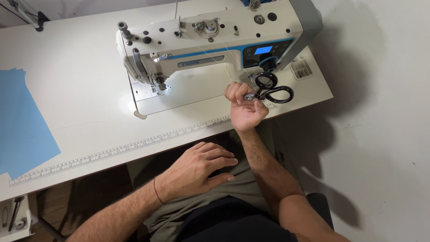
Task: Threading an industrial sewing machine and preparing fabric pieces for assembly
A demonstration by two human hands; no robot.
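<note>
A: Hands first. Your right hand is curling nearly closed at the table's front edge, fingertips pinching a small metal piece with a thin thread running up toward 11 o'clock.

B: And your left hand is lying loosely open, palm down on your lap, gripping nothing.

A: Counting now: one sewing machine, one pair of black-handled scissors lying just at 2 o'clock from your right hand, and one blue fabric sheet far out at 9 o'clock.

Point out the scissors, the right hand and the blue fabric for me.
scissors (274, 89): head view, on the black handle loops.
right hand (245, 107): head view, middle of the hand.
blue fabric (22, 125): head view, middle of the sheet.
</note>
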